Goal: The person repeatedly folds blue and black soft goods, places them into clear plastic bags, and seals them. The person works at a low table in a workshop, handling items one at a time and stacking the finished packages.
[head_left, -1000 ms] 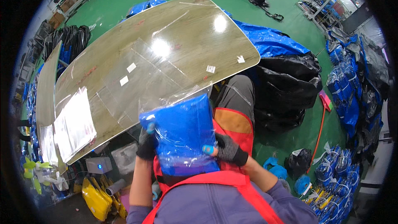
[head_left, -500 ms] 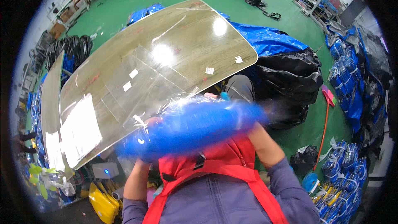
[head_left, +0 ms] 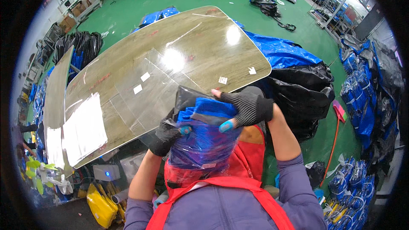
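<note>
Far left: white paper sheets [head_left: 83, 130] lie on the near-left end of the long wood-grain table [head_left: 204, 38], with small white labels [head_left: 141, 82] further along it. Left hand [head_left: 167, 133] in a dark knit glove, fingers curled shut, grips the left edge of the blue folded item in a clear plastic bag [head_left: 204, 134]. The bag is held up near the chest, just off the near table edge, over the red apron [head_left: 238, 166]. Right hand [head_left: 246, 107], also gloved with blue fingertips, is closed over the bag's top right corner, fingers pressing the plastic. Right of the table: blue tarp [head_left: 283, 51], black plastic sacks [head_left: 304, 98]; far right, blue bagged bundles [head_left: 360, 115] on green floor [head_left: 311, 30].
</note>
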A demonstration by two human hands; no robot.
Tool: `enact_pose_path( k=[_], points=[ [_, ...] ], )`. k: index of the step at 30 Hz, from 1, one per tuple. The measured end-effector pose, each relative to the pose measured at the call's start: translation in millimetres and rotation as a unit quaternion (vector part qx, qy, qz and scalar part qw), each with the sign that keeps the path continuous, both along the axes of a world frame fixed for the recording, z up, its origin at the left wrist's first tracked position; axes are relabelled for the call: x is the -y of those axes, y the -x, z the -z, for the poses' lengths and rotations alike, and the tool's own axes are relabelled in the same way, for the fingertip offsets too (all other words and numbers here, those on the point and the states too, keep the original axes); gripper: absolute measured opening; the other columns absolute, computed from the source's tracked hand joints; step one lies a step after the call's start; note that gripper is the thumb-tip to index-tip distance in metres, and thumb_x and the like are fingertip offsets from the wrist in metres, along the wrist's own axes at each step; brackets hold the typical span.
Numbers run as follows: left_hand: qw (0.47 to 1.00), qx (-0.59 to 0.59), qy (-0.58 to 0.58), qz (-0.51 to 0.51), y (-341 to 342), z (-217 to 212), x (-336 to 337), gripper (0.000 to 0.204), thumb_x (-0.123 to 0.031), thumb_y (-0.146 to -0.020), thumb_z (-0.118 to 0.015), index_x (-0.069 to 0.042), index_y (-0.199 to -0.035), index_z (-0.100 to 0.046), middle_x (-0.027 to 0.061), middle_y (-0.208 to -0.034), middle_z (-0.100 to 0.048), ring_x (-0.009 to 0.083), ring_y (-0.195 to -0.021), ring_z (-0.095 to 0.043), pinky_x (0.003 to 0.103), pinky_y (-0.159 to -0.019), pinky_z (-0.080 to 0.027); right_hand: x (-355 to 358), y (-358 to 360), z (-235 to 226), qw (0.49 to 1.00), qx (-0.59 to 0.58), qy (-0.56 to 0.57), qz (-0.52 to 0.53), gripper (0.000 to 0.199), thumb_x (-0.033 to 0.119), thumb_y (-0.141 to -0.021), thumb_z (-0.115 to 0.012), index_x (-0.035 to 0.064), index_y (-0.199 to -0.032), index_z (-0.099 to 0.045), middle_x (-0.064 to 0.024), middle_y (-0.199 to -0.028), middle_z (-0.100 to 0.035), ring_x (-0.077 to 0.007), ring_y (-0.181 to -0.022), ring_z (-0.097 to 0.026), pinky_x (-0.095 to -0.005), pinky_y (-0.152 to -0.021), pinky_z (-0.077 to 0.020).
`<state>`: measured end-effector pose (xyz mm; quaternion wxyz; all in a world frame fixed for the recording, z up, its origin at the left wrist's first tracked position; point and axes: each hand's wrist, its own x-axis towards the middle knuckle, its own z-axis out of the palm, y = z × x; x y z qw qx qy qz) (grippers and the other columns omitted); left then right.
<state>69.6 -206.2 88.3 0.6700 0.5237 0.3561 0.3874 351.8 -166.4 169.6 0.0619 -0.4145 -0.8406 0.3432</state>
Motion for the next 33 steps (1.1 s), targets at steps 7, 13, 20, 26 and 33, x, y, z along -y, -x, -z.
enact_pose_path(
  k=[7, 13, 20, 26, 33],
  points=[
    [0.969, -0.213, -0.073, -0.097, -14, -13, 17, 0.086, -0.032, -0.072, -0.082, 0.003, -0.138, -0.04, 0.0183, -0.126, -0.058, 0.0236, -0.114, -0.056, 0.035, -0.097, -0.045, 17, 27, 11, 0.998, -0.048, -0.018, 0.02, 0.097, 0.064, -0.066, -0.072, -0.0035, -0.13, -0.044, -0.0304, -0.119, -0.056, -0.0402, -0.113, -0.057, -0.0408, -0.096, -0.0451],
    [0.991, -0.109, -0.022, -0.069, -10, 5, 3, 0.063, -0.036, -0.076, -0.078, 0.004, -0.121, -0.056, 0.012, -0.106, -0.066, 0.0176, -0.097, -0.061, 0.031, -0.085, -0.05, -7, 40, 42, 0.995, -0.104, 0.002, -0.001, 0.073, 0.052, -0.068, -0.078, 0.0066, -0.12, -0.053, -0.0198, -0.1, -0.066, -0.0347, -0.095, -0.065, -0.0394, -0.084, -0.0505],
    [0.971, -0.038, 0.065, -0.227, 11, 39, 9, 0.061, -0.042, -0.082, -0.071, -0.005, -0.125, -0.051, 0.0075, -0.114, -0.059, 0.0158, -0.101, -0.055, 0.03, -0.087, -0.046, -3, 8, 86, 0.857, -0.404, 0.289, 0.14, 0.095, 0.019, -0.067, -0.085, 0.0095, -0.144, -0.03, -0.0133, -0.137, -0.046, -0.0264, -0.127, -0.043, -0.0402, -0.104, -0.0394],
    [0.965, -0.051, -0.051, -0.251, 17, 51, 4, 0.043, -0.038, -0.083, -0.071, -0.006, -0.11, -0.058, 0.0119, -0.128, -0.051, 0.0194, -0.115, -0.049, 0.035, -0.099, -0.038, 27, 23, 130, 0.859, -0.47, 0.114, 0.169, 0.057, 0.017, -0.079, -0.076, 0.006, -0.13, -0.053, -0.0105, -0.12, -0.057, -0.0222, -0.111, -0.055, -0.0343, -0.096, -0.0443],
    [0.963, -0.035, -0.083, -0.255, 23, 33, -17, 0.022, -0.027, -0.085, -0.068, -0.006, -0.087, -0.063, 0.0102, -0.118, -0.059, 0.0153, -0.099, -0.053, 0.029, -0.089, -0.041, 15, 24, 113, 0.883, -0.413, 0.031, 0.22, 0.026, 0.018, -0.086, -0.069, 0.002, -0.107, -0.068, -0.012, -0.1, -0.066, -0.0183, -0.093, -0.062, -0.0307, -0.082, -0.0485]
  ],
)
